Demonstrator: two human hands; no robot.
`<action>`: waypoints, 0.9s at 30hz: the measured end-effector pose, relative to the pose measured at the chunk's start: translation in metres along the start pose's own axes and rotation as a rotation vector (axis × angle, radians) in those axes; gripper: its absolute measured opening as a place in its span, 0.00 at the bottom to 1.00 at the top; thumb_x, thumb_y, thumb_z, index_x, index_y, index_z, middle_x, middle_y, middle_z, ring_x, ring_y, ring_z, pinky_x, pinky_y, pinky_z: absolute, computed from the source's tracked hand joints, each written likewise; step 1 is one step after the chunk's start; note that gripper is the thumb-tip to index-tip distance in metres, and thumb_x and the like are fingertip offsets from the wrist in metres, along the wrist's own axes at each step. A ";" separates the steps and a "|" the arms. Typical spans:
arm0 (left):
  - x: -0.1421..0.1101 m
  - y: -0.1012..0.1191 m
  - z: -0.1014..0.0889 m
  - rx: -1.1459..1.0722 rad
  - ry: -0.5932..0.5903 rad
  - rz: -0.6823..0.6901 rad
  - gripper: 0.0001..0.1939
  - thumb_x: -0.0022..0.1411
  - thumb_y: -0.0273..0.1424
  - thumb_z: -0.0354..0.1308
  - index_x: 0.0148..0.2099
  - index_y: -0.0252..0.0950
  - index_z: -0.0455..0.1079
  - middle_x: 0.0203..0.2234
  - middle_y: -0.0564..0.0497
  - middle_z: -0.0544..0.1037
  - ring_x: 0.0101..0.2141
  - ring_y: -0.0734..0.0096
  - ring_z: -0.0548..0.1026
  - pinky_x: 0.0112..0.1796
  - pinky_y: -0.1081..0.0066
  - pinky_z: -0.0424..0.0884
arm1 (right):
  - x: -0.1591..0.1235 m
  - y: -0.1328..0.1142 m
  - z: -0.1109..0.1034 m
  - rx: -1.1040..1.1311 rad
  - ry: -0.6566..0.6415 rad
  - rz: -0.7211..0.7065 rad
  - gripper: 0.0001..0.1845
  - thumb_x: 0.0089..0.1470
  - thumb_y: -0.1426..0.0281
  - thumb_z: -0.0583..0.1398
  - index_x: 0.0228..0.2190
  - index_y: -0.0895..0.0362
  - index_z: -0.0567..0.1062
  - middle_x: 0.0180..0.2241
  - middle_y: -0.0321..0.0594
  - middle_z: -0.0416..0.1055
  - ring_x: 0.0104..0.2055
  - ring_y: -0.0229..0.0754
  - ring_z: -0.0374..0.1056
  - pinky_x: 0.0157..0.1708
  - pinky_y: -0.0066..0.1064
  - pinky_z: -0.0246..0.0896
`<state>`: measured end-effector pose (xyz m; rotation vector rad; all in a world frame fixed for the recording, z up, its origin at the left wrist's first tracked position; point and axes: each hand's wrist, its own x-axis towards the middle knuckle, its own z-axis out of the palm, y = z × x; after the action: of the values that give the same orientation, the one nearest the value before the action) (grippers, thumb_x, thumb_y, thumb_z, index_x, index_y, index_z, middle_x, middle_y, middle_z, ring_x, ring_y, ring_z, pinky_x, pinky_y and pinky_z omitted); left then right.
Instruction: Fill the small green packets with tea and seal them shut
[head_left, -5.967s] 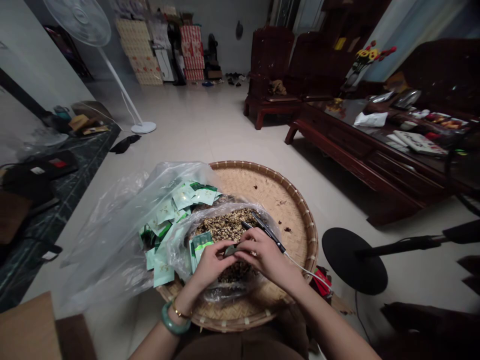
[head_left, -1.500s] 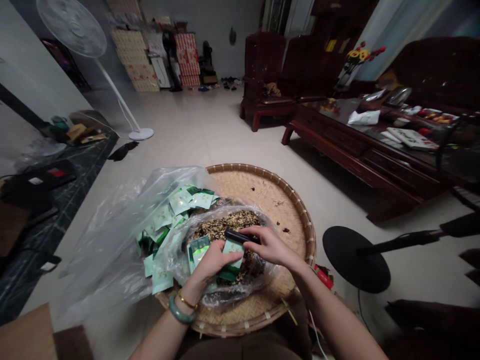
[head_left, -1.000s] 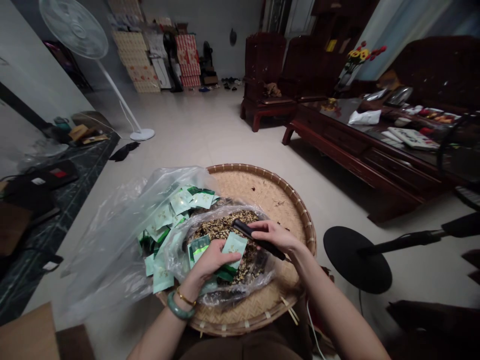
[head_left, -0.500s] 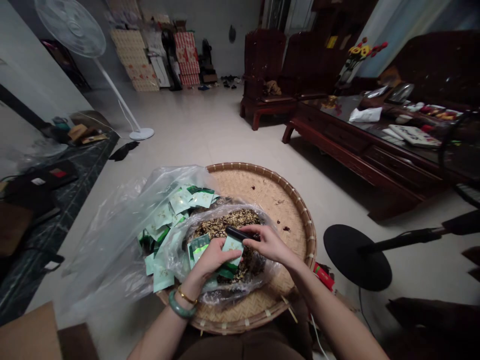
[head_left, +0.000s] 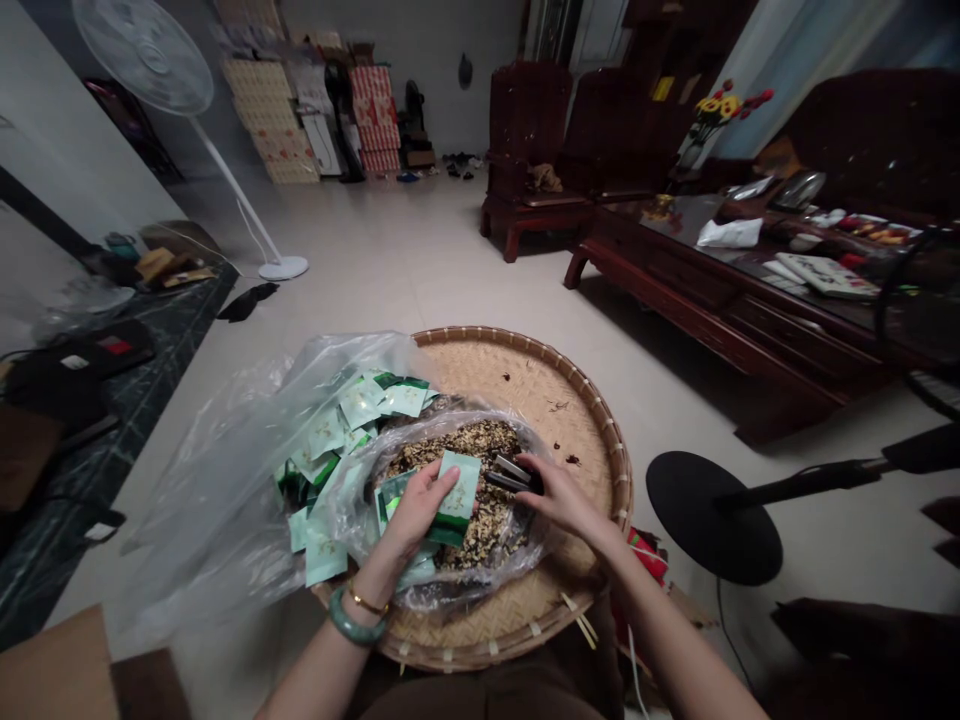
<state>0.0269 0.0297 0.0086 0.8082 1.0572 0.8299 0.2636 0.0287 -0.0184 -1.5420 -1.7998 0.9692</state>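
Observation:
My left hand [head_left: 420,505] grips a green sachet [head_left: 459,485] by its left side, thumb on the front. To the right of it, my right hand [head_left: 556,492] holds a black stapler [head_left: 514,474] whose jaws are apart; it does not touch the sachet. Both hands are over an open clear plastic bag [head_left: 442,597] of dark and pale loose bits [head_left: 480,436]. More green sachets [head_left: 328,430] lie heaped on the left, partly under clear plastic sheeting [head_left: 217,490]. All this rests on a round woven bamboo tray [head_left: 517,375].
A black round stand base [head_left: 712,517] is on the floor to the right, a red packet [head_left: 646,555] by the tray's rim. A dark wooden table [head_left: 720,270] stands at the right. A white fan [head_left: 283,267] stands at the far left, a cardboard box [head_left: 60,665] at the lower left.
The stapler has come off the sachet's top edge and moved right and slightly down with my right hand. My left hand has shifted a little left and up with the sachet.

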 end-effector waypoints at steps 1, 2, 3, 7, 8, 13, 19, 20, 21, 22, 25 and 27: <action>0.000 -0.001 0.001 -0.003 0.014 0.006 0.29 0.47 0.51 0.63 0.42 0.32 0.69 0.27 0.48 0.79 0.23 0.67 0.76 0.27 0.69 0.72 | -0.001 -0.001 0.004 -0.023 0.015 -0.011 0.28 0.42 0.71 0.66 0.48 0.59 0.72 0.48 0.50 0.73 0.50 0.53 0.68 0.52 0.49 0.59; 0.000 -0.002 0.002 0.015 0.032 0.022 0.28 0.48 0.52 0.62 0.40 0.32 0.70 0.26 0.49 0.78 0.22 0.68 0.75 0.27 0.70 0.71 | -0.001 -0.004 0.009 -0.013 0.036 -0.022 0.27 0.44 0.70 0.65 0.48 0.58 0.72 0.48 0.50 0.72 0.50 0.52 0.68 0.52 0.49 0.59; 0.000 -0.003 0.004 0.048 0.050 0.044 0.27 0.48 0.52 0.62 0.38 0.32 0.71 0.25 0.49 0.77 0.22 0.70 0.74 0.26 0.72 0.69 | 0.000 -0.010 0.013 0.028 0.060 -0.028 0.24 0.47 0.67 0.64 0.48 0.57 0.72 0.47 0.48 0.73 0.49 0.50 0.68 0.51 0.47 0.61; -0.001 -0.007 0.008 0.174 0.071 0.136 0.21 0.49 0.47 0.64 0.32 0.31 0.72 0.23 0.52 0.75 0.24 0.73 0.70 0.25 0.76 0.64 | 0.008 -0.044 0.032 0.280 0.091 -0.044 0.15 0.52 0.61 0.61 0.38 0.56 0.76 0.38 0.42 0.76 0.37 0.43 0.71 0.38 0.34 0.67; -0.001 -0.007 0.008 0.177 0.076 0.150 0.20 0.48 0.46 0.64 0.32 0.32 0.73 0.23 0.53 0.74 0.24 0.73 0.69 0.26 0.76 0.64 | 0.010 -0.051 0.036 0.313 0.098 -0.040 0.13 0.50 0.61 0.62 0.33 0.57 0.77 0.33 0.41 0.76 0.34 0.42 0.70 0.34 0.32 0.66; -0.003 -0.001 0.006 0.267 0.142 0.239 0.15 0.49 0.42 0.63 0.28 0.33 0.74 0.22 0.52 0.74 0.26 0.71 0.69 0.29 0.74 0.64 | 0.012 -0.063 0.046 0.356 0.037 -0.038 0.10 0.48 0.64 0.62 0.23 0.58 0.76 0.24 0.38 0.74 0.28 0.39 0.68 0.29 0.29 0.62; -0.003 0.000 0.007 0.385 0.237 0.318 0.17 0.51 0.44 0.60 0.23 0.34 0.72 0.17 0.54 0.71 0.23 0.71 0.66 0.26 0.74 0.61 | 0.009 -0.064 0.035 0.393 -0.075 0.005 0.11 0.49 0.64 0.60 0.28 0.58 0.78 0.27 0.38 0.76 0.27 0.38 0.68 0.28 0.28 0.63; -0.003 -0.001 0.008 0.385 0.240 0.324 0.18 0.52 0.45 0.59 0.23 0.34 0.72 0.17 0.54 0.70 0.23 0.71 0.65 0.26 0.74 0.60 | 0.009 -0.064 0.035 0.420 -0.104 0.027 0.12 0.50 0.63 0.60 0.30 0.57 0.78 0.27 0.37 0.75 0.25 0.37 0.67 0.26 0.28 0.62; -0.002 -0.002 0.008 0.386 0.246 0.328 0.18 0.52 0.45 0.59 0.23 0.34 0.72 0.17 0.54 0.70 0.22 0.72 0.65 0.26 0.74 0.60 | 0.009 -0.065 0.036 0.443 -0.125 0.048 0.13 0.49 0.62 0.60 0.33 0.57 0.78 0.26 0.36 0.75 0.23 0.36 0.66 0.24 0.27 0.62; -0.001 -0.003 0.008 0.388 0.253 0.332 0.19 0.52 0.46 0.59 0.23 0.34 0.71 0.17 0.54 0.69 0.22 0.72 0.65 0.25 0.74 0.60 | 0.009 -0.065 0.037 0.458 -0.129 0.064 0.13 0.48 0.61 0.61 0.33 0.57 0.77 0.25 0.34 0.73 0.22 0.35 0.65 0.23 0.26 0.61; 0.000 -0.003 0.007 0.353 0.235 0.290 0.22 0.51 0.49 0.59 0.20 0.34 0.69 0.16 0.54 0.69 0.22 0.71 0.67 0.25 0.73 0.61 | 0.007 -0.063 0.039 0.453 -0.060 0.079 0.13 0.41 0.61 0.66 0.26 0.57 0.74 0.21 0.32 0.69 0.22 0.34 0.64 0.22 0.25 0.61; 0.000 -0.001 0.006 0.236 0.187 0.226 0.25 0.52 0.52 0.56 0.24 0.33 0.71 0.20 0.50 0.74 0.26 0.67 0.71 0.28 0.71 0.66 | 0.004 -0.060 0.032 0.477 -0.039 0.124 0.16 0.39 0.59 0.67 0.23 0.57 0.71 0.19 0.31 0.67 0.20 0.34 0.63 0.19 0.25 0.60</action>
<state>0.0322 0.0282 0.0097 1.0793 1.2604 0.9980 0.2032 0.0239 0.0125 -1.3444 -1.3735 1.3776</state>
